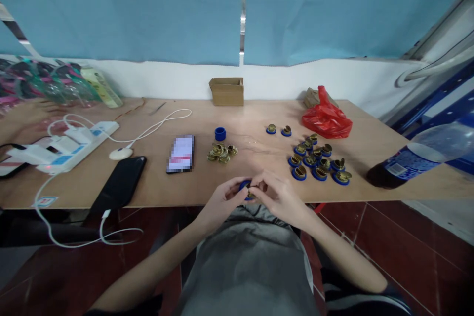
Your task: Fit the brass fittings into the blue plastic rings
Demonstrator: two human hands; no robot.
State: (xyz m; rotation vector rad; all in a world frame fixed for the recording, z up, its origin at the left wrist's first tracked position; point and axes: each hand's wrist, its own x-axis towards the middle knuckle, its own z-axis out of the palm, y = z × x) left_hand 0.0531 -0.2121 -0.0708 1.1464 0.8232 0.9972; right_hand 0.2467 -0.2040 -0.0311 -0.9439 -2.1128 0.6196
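Observation:
Just above the table's front edge, my left hand (226, 197) is closed around a blue ring (243, 185). A gold metal piece (249, 193) sits at that ring, partly covered by fingers. My right hand (277, 194) is closed at the same piece, thumb and fingertips pressed on its gold part. Beyond my hands lies a small pile of gold metal pieces (222, 154), and behind it stands a short stack of blue rings (220, 134). Several blue rings with gold lidded pieces (319, 172) are grouped to the right, most with lids tilted up.
Left of the pile lie a lit phone (180, 154), a dark phone (119, 182) and a power strip (79, 145) with white cables. Another person's hand (35, 111) is near bottles at far left. A cardboard box (227, 92), red bag (328, 117) and cola bottle (403, 163) also stand there.

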